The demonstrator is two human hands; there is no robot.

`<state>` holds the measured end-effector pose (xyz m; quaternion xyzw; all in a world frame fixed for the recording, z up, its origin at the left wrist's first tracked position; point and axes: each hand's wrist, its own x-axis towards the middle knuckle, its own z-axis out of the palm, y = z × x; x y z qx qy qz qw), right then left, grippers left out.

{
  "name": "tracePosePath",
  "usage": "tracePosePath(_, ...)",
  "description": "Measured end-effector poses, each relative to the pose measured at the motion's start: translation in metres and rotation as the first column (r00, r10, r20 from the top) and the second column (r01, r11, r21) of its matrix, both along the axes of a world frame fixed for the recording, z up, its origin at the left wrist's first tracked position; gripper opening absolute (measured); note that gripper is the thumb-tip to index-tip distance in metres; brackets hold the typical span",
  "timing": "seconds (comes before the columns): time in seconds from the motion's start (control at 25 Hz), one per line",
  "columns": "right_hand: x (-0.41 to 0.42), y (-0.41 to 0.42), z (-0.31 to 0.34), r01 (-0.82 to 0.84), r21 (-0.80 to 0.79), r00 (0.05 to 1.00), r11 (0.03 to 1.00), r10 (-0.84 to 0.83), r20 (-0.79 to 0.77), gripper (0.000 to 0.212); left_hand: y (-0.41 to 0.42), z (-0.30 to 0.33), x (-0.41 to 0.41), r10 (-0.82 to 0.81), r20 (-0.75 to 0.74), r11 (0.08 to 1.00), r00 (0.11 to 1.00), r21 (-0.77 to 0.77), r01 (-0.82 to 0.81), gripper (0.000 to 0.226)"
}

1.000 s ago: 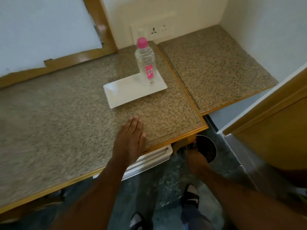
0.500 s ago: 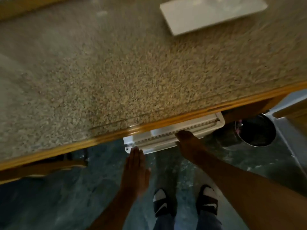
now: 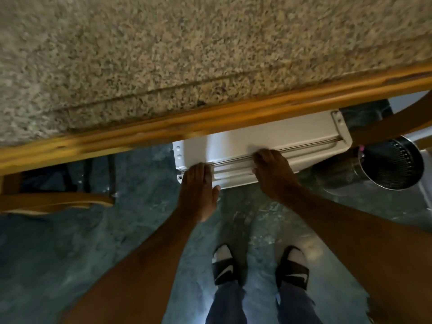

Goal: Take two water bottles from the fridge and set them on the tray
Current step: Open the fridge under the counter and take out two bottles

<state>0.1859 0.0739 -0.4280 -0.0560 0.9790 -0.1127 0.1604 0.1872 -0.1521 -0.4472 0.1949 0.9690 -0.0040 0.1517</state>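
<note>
Fridge door (image 3: 268, 141) juts from under the tabletop (image 3: 187, 54) edge — its body is hidden. Left hand (image 3: 198, 190) lies flat, open, on the door's left corner; right hand (image 3: 273, 174) curls fingers onto its top — open floor (image 3: 117, 230) below.

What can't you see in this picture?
- Inside of the fridge: hidden in the head view by the counter and the fridge's own white top.
- Bottles and tray: outside the frame, beyond its top edge.
- Left hand's fingertips: bent over the door edge, so its grip is unclear.
- Inside of the bin: too dark to tell.
</note>
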Motion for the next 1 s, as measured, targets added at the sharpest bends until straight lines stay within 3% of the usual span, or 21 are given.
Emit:
tracePosePath(0.36,0.003,0.001,-0.005,-0.007,-0.005,0.998,1.000,0.006,-0.069,0.034,0.003,0.000,0.006,0.060,0.011,0.998,0.998,0.018,-0.060,0.064)
tracePosePath(0.56,0.032,0.012,-0.011,-0.114,0.004,0.985,0.993,0.114,-0.129,0.032,0.008,0.003,0.054,0.111,0.075,0.993,0.991,0.016,-0.113,0.063)
tracePosePath(0.68,0.058,0.026,-0.015,-0.171,0.007,0.979,0.985,0.171,-0.109,0.046,0.020,0.009,0.099,0.156,0.128,0.986,0.979,0.043,-0.163,0.060)
tracePosePath(1.0,0.131,0.059,-0.014,-0.085,-0.007,0.996,0.996,0.085,0.002,0.047,0.035,0.003,0.157,0.246,0.193,0.936,0.950,0.206,-0.284,0.040)
